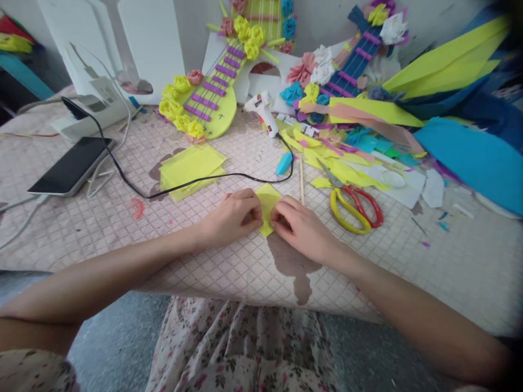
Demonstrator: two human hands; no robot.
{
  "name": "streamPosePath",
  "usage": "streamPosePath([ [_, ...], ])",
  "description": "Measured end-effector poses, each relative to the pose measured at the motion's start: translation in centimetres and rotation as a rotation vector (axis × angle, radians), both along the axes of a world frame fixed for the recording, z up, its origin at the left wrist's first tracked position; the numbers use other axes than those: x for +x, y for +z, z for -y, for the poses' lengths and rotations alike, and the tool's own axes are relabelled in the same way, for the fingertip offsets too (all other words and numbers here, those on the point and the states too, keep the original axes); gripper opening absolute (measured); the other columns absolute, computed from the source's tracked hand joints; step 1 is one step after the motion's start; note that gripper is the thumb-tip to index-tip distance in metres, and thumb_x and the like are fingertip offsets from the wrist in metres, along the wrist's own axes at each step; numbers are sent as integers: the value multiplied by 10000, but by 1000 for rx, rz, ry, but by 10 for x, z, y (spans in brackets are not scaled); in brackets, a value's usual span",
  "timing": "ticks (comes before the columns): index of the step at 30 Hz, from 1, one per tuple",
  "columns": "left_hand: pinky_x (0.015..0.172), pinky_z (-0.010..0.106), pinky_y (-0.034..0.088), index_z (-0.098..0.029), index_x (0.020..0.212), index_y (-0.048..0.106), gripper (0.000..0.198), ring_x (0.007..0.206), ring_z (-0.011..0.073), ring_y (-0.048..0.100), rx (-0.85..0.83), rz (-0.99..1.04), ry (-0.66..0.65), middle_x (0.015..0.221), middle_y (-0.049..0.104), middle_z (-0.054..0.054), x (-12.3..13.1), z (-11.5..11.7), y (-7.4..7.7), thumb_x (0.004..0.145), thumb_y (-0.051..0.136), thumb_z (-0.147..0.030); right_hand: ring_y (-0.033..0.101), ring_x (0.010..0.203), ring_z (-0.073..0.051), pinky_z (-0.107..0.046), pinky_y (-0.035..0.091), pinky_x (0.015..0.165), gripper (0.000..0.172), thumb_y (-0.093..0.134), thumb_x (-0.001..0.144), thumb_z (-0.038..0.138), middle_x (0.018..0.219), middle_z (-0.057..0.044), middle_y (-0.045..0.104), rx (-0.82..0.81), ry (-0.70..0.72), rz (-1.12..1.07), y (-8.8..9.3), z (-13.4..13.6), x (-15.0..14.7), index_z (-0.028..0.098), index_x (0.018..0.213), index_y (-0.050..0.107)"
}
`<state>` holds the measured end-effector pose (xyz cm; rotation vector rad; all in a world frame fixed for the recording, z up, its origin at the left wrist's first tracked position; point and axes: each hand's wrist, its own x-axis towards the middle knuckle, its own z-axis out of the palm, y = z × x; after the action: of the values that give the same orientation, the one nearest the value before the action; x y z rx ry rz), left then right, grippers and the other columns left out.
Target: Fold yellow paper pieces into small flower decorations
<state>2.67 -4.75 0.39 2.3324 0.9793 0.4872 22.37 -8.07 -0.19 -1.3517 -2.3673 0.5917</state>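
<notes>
A small yellow crepe paper square point(267, 200) lies corner-up on the quilted table cover, between my two hands. My left hand point(240, 216) pinches its left corner, thumb against the curled fingers. At the opposite corner, my right hand point(298, 224) is closed in a similar pinch. Just beyond and to the left sits a stack of yellow paper sheets point(192, 170), crossed by a black cord. A thin wooden stick point(302, 179) lies beyond my right hand. Farther right are open scissors point(354, 207) with one yellow and one red handle loop.
A white glue gun point(265, 114) stands behind, its black cord point(204, 178) running left across the table. Paper scraps point(347, 169) spread at right near blue paper point(469, 158). Flower-trimmed guitar shapes point(216, 92) lean at the back. A phone point(73, 166) lies left beside a power strip point(92, 106).
</notes>
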Motion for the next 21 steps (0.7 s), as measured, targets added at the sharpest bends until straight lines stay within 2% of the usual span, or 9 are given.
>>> streamPosePath([
  [9,745,311,419,-150,833,568,82,807,154,529,28,-32,22,897,557,41,1,2,0,768,613,-130,535,815,-162,-299,431,701,88,488,857,125,910,-24,503,12,-1,-1,-1,1,-1,206,842,457],
  [17,785,329,422,-154,790,600,32,848,164,537,52,-32,-6,900,543,47,0,3,-2,809,575,-157,542,831,-165,-303,431,707,79,473,868,135,921,-30,506,-7,13,14,2,1,-1,201,825,467],
  [21,793,343,425,-153,795,600,27,872,181,537,47,-46,-15,906,546,58,-1,3,-1,800,593,-178,541,825,-166,-303,433,689,104,500,834,132,947,-32,510,-5,5,-23,2,1,0,213,881,458],
])
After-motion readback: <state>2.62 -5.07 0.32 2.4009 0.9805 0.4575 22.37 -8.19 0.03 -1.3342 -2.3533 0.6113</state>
